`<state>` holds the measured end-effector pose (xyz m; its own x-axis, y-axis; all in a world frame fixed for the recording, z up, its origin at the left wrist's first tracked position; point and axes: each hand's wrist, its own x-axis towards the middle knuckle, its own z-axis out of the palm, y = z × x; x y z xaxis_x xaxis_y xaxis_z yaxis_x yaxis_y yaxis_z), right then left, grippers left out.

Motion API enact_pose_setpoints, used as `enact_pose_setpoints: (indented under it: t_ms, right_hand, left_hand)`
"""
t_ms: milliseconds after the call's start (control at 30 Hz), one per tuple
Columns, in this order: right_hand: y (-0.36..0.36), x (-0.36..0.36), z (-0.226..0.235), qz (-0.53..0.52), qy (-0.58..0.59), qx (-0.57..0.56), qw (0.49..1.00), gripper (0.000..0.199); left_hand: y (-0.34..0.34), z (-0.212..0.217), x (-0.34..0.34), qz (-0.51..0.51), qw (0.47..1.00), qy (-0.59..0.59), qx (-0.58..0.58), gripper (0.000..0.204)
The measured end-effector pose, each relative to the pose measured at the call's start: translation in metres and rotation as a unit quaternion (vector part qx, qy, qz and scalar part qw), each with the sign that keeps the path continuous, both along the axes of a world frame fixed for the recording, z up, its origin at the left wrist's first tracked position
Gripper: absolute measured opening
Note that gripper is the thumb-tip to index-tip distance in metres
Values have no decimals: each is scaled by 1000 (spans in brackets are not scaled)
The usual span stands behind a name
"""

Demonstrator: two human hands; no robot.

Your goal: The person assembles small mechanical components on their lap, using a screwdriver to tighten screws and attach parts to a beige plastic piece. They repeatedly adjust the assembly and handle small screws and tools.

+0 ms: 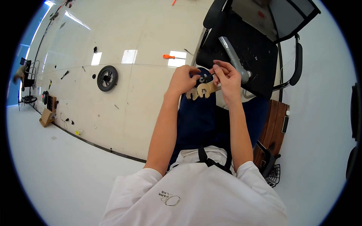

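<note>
My left hand (pixel 183 80) is closed in a pinch above my lap, its fingertips against a small dark piece with a bit of metal (pixel 205 79). Facing it, my right hand (pixel 228 78) pinches at the other side of that piece; what exactly its fingers grip is too small to name. Just under both hands lies a beige part with hook-shaped, notched ends (pixel 204 89), across my dark blue trousers. A grey tube with a round end (pixel 232 55) rests on the black chair seat, beyond my right hand.
The black office chair (pixel 260 56) stands close ahead on the right. On the tiled floor lie an orange-handled screwdriver (pixel 171 57), a black wheel (pixel 107 78) and several small parts. A cardboard box (pixel 47 117) sits by the left wall. At right is a brown wooden surface (pixel 272 124) with a phone (pixel 285 124).
</note>
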<state>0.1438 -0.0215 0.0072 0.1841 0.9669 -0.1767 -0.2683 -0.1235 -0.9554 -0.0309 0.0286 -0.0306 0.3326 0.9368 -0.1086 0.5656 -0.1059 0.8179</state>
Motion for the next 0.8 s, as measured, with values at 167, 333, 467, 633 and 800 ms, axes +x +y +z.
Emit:
enact_pose_setpoints:
  t_ms: [167, 333, 467, 633, 800]
  right_hand:
    - [-7, 3, -1, 35, -105, 64, 992, 14]
    - [-3, 11, 0, 47, -146, 64, 986, 17]
    - [-2, 9, 6, 62, -188, 54, 979, 23]
    - [-6, 2, 12, 86, -147, 101, 980, 40]
    - [-5, 11, 11, 122, -103, 112, 981, 44]
  left_hand:
    - [-4, 1, 0, -37, 998, 48, -31, 24]
    - [-2, 13, 3, -33, 996, 44, -70, 25]
    - [-3, 11, 1, -37, 996, 46, -60, 27]
    - [-3, 12, 1, -36, 996, 39, -66, 28]
    - [-3, 12, 1, -41, 995, 42, -74, 28]
